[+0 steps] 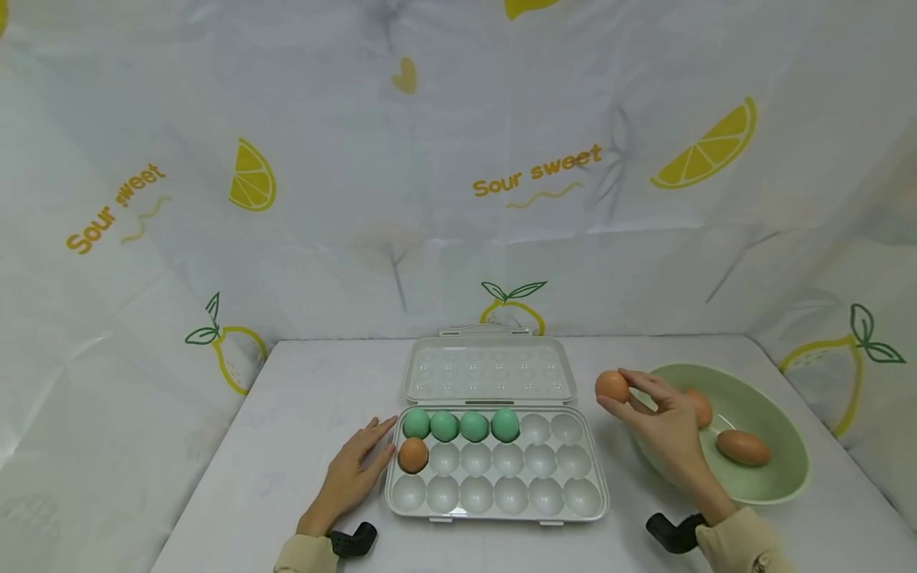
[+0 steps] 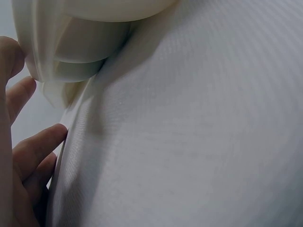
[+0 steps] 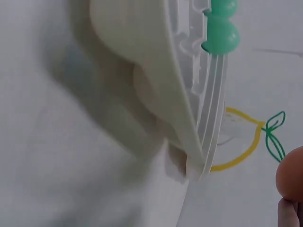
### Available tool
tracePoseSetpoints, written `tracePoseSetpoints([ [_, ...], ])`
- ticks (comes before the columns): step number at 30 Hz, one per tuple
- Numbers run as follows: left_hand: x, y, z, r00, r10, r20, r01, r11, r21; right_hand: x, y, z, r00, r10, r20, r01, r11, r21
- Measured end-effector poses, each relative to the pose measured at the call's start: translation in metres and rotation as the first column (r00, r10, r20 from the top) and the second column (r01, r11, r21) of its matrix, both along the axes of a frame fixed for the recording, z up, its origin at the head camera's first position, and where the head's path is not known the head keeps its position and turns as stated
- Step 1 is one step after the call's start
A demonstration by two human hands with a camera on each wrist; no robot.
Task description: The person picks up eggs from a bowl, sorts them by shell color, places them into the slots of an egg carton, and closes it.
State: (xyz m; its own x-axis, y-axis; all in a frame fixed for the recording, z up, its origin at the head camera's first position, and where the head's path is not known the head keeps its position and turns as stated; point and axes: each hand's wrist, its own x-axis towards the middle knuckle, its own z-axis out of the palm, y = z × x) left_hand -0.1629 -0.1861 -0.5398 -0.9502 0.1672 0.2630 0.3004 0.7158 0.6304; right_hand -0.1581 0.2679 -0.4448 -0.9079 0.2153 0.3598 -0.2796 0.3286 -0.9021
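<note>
A white egg tray (image 1: 491, 477) with its lid folded back lies on the table. Several green eggs (image 1: 474, 426) fill the left part of its back row, and one brown egg (image 1: 412, 455) sits at the left end of the middle row. My left hand (image 1: 356, 469) rests at the tray's left side, fingers extended, fingertips at the rim. My right hand (image 1: 669, 426) pinches another brown egg (image 1: 612, 386) between thumb and fingers, raised between the tray and the green bowl (image 1: 795, 446). The same pinched egg (image 3: 291, 175) shows at the right wrist view's edge.
Two more brown eggs lie in the bowl, one egg (image 1: 743, 447) in plain view and another egg (image 1: 699, 407) partly behind my right hand. The clear lid (image 1: 490, 370) lies flat behind the tray. A printed cloth (image 1: 444, 175) hangs beyond the table's back edge.
</note>
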Motion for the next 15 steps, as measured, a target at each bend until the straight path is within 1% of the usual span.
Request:
tracePoseSetpoints([
  [1, 0.0, 0.0, 0.0, 1.0, 0.0, 0.002, 0.0, 1.0, 0.002, 0.0, -0.006, 0.0, 1.0, 0.012, 0.0, -0.012, 1.0, 0.007],
  [3, 0.0, -0.001, -0.001, 1.0, 0.0, 0.006, 0.0, 1.0, 0.003, 0.0, -0.018, 0.001, 0.998, 0.062, 0.008, -0.062, 0.998, -0.004],
  [8, -0.001, -0.001, -0.001, 1.0, 0.002, 0.02, -0.002, 1.0, 0.0, -0.004, -0.05, 0.002, 0.988, 0.149, 0.033, -0.147, 0.987, -0.059],
  [11, -0.001, -0.001, -0.002, 0.999, 0.003, 0.032, -0.003, 1.0, 0.004, -0.007, -0.071, 0.001, 0.985, 0.17, 0.028, -0.168, 0.983, -0.069],
  [15, -0.001, -0.002, -0.001, 0.999, 0.005, 0.039, -0.005, 1.0, 0.008, -0.01, -0.096, 0.0, 0.975, 0.22, 0.038, -0.216, 0.972, -0.091],
])
